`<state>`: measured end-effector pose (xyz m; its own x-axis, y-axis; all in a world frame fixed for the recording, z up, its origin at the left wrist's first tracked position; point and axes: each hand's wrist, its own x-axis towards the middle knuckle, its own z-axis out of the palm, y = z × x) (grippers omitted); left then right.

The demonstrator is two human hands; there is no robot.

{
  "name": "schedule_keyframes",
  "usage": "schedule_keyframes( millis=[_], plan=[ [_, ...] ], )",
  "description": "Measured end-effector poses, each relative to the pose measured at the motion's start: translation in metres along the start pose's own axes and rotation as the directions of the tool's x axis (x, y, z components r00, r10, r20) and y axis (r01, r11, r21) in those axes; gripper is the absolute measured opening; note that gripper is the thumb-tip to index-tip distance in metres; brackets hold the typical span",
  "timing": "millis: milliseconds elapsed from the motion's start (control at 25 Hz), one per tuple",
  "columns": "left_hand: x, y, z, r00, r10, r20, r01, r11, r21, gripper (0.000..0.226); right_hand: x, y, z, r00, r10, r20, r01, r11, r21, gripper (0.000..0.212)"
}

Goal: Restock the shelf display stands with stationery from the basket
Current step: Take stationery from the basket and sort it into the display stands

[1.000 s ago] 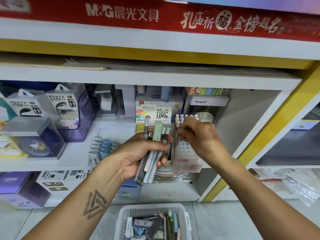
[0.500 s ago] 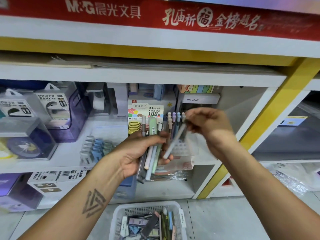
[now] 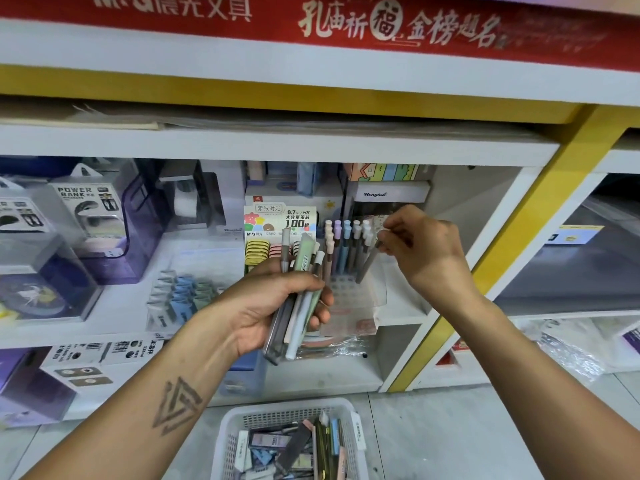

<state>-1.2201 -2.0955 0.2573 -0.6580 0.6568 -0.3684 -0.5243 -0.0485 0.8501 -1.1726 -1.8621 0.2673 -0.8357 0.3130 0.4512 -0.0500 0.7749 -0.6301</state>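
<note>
Left hand (image 3: pixel 273 306) wraps a bundle of pens (image 3: pixel 298 299), spare stock held low before the shelf. Right hand (image 3: pixel 424 252) pinches one grey pen (image 3: pixel 369 263) tilted over the clear display stand (image 3: pixel 349 285); best straighten it upright, then slide it into a free hole beside the pastel pens (image 3: pixel 346 244).

Pastel pink, blue and lilac caps top the pens in a clear display stand (image 3: pixel 349 292); a red banner (image 3: pixel 346 26) carries gold lettering above white shelves (image 3: pixel 277 143) with yellow trim.
</note>
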Motion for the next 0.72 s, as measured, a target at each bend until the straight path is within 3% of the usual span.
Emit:
schedule_keyframes(
  millis=[160,360,520,720],
  plan=[
    [0.002,-0.001,-0.003,1.000,-0.001,-0.013,0.001,1.000,0.001,0.013,0.000,0.003,0.002,0.999,-0.040,0.014,0.041,0.994,-0.098,0.017],
    [0.003,-0.002,-0.004,0.999,-0.004,-0.034,0.004,1.000,-0.023,0.017,-0.001,0.001,0.000,0.994,-0.097,0.055,0.101,0.992,-0.080,0.017],
    [0.001,-0.002,-0.001,1.000,0.003,-0.024,-0.003,1.000,-0.010,0.011,-0.002,-0.001,0.003,0.988,-0.152,-0.006,0.151,0.987,-0.048,0.013],
    [0.000,-0.003,0.002,1.000,0.002,-0.028,-0.002,1.000,0.019,0.010,-0.002,-0.005,0.010,0.978,-0.198,0.059,0.201,0.979,-0.042,0.014]
  ],
)
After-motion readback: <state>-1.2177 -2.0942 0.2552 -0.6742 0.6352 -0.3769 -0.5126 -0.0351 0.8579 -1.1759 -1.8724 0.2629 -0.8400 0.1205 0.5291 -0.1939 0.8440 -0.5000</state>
